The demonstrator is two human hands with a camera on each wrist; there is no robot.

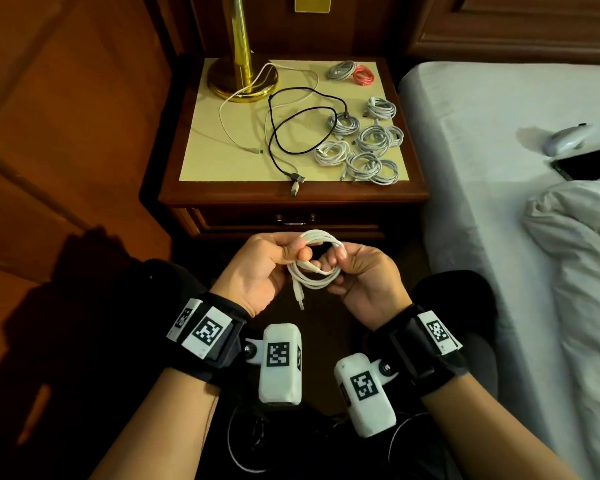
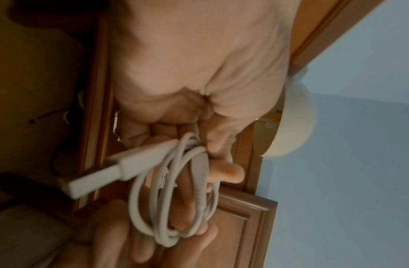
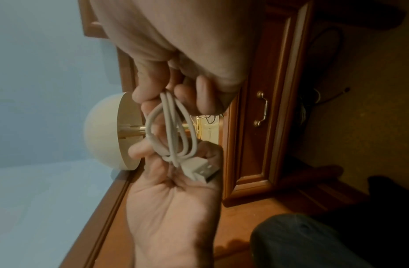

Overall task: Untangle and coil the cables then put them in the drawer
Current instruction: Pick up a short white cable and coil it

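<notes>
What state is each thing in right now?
white cable: coiled, held by both hands
left hand: pinching the coil
right hand: pinching the coil
black cable: loose, uncoiled on nightstand
drawer: closed
coiled cables: bundled on nightstand

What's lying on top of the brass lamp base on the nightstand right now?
A loose white cable runs across the brass lamp base and out over the nightstand top. Where that cable ends behind the lamp pole is hidden. The coiled cables lie apart from the base.
</notes>
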